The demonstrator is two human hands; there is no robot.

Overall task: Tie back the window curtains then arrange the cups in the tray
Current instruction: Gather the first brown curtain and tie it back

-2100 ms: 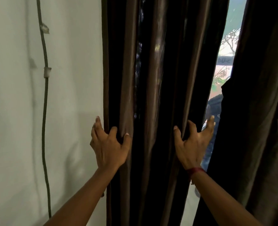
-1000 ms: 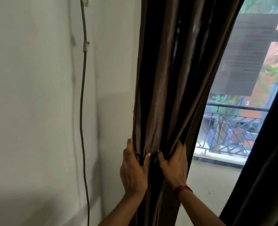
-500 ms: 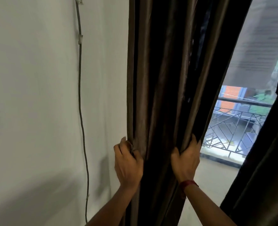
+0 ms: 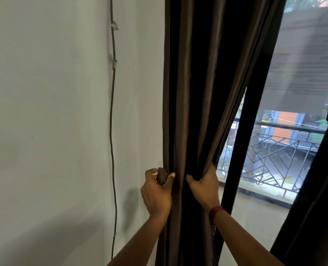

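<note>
The dark brown left curtain (image 4: 195, 89) hangs gathered into a narrow bundle beside the white wall. My left hand (image 4: 156, 192) is at its left edge and pinches a small brown strip of fabric (image 4: 161, 175), perhaps a tie-back. My right hand (image 4: 203, 185) grips the bundle's right side, fingers curled round the folds. A red band sits on my right wrist. No cups or tray are in view.
A thin cable (image 4: 112, 131) runs down the white wall (image 4: 44, 131) on the left. A dark window frame post (image 4: 242, 131) stands right of the curtain. The other dark curtain (image 4: 320, 208) hangs at the far right. A balcony railing (image 4: 274, 148) shows through the glass.
Both hands swept the spread curtain together into a tight bundle against the wall. My left hand now pinches a small brown fabric strip at the curtain's left edge.
</note>
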